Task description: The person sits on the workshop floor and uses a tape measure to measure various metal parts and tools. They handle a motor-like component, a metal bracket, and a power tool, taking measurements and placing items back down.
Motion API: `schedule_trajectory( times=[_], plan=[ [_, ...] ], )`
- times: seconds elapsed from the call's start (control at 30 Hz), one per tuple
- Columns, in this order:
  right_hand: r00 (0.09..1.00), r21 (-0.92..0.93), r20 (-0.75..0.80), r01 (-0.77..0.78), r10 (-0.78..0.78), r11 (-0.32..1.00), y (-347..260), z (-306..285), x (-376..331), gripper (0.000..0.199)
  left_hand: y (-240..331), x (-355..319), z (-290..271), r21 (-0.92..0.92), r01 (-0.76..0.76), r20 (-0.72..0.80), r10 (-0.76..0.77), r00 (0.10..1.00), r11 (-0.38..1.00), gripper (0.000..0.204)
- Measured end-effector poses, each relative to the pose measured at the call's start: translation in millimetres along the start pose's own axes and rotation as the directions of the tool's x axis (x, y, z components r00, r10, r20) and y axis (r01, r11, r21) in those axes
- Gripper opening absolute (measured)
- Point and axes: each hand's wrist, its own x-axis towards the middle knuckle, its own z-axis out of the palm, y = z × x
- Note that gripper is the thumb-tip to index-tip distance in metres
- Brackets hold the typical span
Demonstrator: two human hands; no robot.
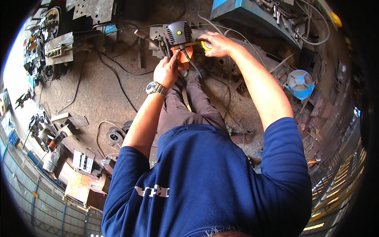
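Note:
My right hand (222,44) is closed round a yellow tape measure (205,46), to the right of a machine with a black motor housing (179,33) and an orange body (184,58). A short yellowish strip of tape blade (192,43) runs left from the case across the machine's front. My left hand (167,70), with a metal watch (156,88) on its wrist, reaches up to the machine's left side. Its fingertips are drawn together by the orange body and black handles (163,44); whatever they grip is too small to make out. A black cable (190,60) hangs from the machine.
A blue bench (233,12) with metal tools stands at the far right. A blue round fan-like unit (300,84) sits on the right. Steel plates (237,49) lie behind the machine. Cables (118,83) trail over the floor, and discs (115,135) lie at the left.

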Motion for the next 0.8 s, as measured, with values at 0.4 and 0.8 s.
schedule_trajectory(
  times=[0.4, 0.8],
  plan=[
    [0.999, 0.048, 0.028, -0.039, 0.037, 0.998, -0.8, -1.3, 0.7, 0.074, -4.0, -7.7, 9.8, -0.001, 0.034, 0.087, -0.034, 0.996, 0.999, 0.077],
    [0.999, 0.028, 0.043, -0.032, 0.031, 0.999, -3.5, -1.7, 1.1, 0.077, -1.1, -7.6, 3.8, -0.048, 0.029, 0.104, -0.024, 0.994, 0.998, 0.073]
  ],
)
